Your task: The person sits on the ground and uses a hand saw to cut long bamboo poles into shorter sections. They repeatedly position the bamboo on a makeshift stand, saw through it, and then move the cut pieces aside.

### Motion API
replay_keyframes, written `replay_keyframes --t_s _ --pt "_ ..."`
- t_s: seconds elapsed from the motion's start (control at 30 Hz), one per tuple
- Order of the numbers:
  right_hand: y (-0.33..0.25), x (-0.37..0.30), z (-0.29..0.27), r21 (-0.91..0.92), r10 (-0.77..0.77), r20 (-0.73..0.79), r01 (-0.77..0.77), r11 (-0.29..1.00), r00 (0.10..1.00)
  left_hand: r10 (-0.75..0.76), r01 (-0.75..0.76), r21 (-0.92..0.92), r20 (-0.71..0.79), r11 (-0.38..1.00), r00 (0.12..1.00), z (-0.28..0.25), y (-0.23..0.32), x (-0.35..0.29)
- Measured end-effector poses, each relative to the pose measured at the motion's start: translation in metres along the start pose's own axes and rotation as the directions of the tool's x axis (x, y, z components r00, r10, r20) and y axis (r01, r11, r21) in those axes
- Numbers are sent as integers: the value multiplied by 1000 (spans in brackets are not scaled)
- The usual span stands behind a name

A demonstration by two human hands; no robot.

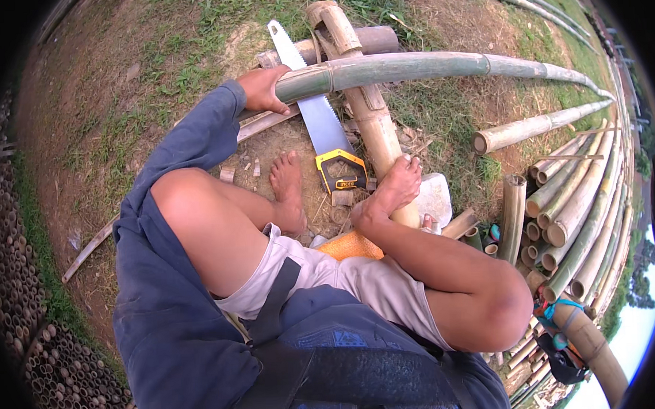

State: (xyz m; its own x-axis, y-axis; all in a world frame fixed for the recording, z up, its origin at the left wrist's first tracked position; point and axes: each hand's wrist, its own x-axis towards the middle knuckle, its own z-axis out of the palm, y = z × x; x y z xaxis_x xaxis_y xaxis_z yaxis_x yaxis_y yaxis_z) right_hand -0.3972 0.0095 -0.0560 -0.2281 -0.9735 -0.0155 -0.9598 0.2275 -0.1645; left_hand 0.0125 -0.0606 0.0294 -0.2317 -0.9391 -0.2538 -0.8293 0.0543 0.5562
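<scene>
My left hand (pixel 264 89) is closed round the near end of a long green bamboo pole (pixel 409 67), which runs off to the right. Beneath that pole passes a handsaw (pixel 324 131) with a yellow and black handle; its blade tip shows beyond the pole, and no hand is on it. The green pole crosses over a thick pale bamboo post (pixel 371 118), notched at its far end. My bare right foot (pixel 400 187) rests on the post's near part. My right hand cannot be made out; the right leg covers that side.
A dark bamboo log (pixel 377 39) lies crosswise under the post's far end. Several cut poles (pixel 562 231) are piled at right, with a loose pole (pixel 536 126) beyond. A white block (pixel 433 192) sits beside the post. Bundled bamboo ends (pixel 57 370) fill the lower left.
</scene>
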Motion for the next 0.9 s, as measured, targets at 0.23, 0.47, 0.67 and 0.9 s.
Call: replay_keyframes --t_s 0.23,0.47,0.67,0.9 --pt "242 39 -245 938 152 311 -329 111 938 -44 51 53 -131 997 990 32 20 -15" --pt "152 -69 -419 678 -61 -723 724 129 688 -20 30 63 -145 998 989 33 13 -14" --pt "-4 -69 -204 854 -704 215 219 472 677 4 4 55 -141 998 990 30 20 -13" --pt "-30 -80 22 266 -675 451 634 727 585 15 -20 -39 -123 999 992 21 15 -15"
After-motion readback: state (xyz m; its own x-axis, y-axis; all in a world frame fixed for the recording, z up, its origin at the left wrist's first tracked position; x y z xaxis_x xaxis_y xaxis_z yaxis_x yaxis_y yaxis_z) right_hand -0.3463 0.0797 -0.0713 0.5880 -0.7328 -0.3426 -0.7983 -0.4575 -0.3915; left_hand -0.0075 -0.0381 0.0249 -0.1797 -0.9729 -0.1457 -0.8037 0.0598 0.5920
